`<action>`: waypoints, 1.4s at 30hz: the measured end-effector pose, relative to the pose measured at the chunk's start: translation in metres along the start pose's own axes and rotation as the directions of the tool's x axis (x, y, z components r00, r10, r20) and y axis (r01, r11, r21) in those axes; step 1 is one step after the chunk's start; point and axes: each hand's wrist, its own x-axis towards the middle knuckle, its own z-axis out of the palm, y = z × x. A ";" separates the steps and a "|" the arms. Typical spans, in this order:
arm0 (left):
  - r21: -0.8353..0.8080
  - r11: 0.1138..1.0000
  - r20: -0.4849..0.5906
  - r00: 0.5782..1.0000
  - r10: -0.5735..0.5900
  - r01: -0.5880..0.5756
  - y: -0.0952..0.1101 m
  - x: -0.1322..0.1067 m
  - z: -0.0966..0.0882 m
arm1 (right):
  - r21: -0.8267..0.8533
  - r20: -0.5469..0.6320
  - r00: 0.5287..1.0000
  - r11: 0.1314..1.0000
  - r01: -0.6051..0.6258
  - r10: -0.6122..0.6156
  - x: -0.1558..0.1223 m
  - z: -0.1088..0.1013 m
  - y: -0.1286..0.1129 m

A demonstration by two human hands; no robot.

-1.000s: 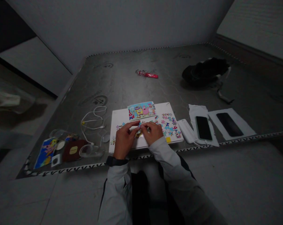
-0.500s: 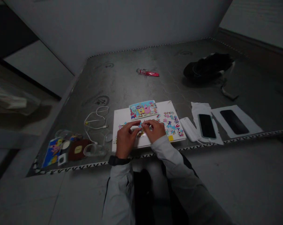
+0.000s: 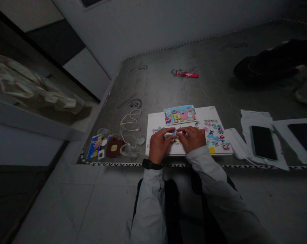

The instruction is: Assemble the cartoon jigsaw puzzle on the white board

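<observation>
Table (image 3: pixel 153 88), dark grey, carries a white board (image 3: pixel 155 119) at its front edge. Over the board the left hand (image 3: pixel 159 144) and right hand (image 3: pixel 195 138) are close together. Behind them lies a picture card (image 3: pixel 180 115); rightward — scattered puzzle pieces (image 3: pixel 215 138). Smallest is a blue piece (image 3: pixel 175 132) — pinched between both hands' fingertips.

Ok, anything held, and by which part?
Left hand and right hand hold a small bluish puzzle piece at their fingertips; which edges they grip is too small to tell.
</observation>
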 end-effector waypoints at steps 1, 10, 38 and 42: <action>-0.001 1.000 -0.003 1.000 0.002 -0.002 0.000 0.000 0.000 | -0.008 -0.002 1.000 1.000 0.010 -0.010 0.000 0.001 0.000; -0.039 0.999 -0.065 0.998 -0.023 0.021 -0.001 -0.003 -0.005 | -0.042 -0.043 0.998 0.998 0.044 -0.046 -0.002 0.007 0.000; 0.186 0.962 -0.050 0.980 -0.192 0.198 -0.014 -0.009 -0.019 | -0.084 0.218 0.976 0.996 0.016 0.003 -0.002 0.017 0.000; 0.186 0.962 -0.047 0.979 -0.197 0.202 -0.016 -0.008 -0.019 | -0.086 0.247 0.969 0.996 0.005 0.016 -0.001 0.016 -0.001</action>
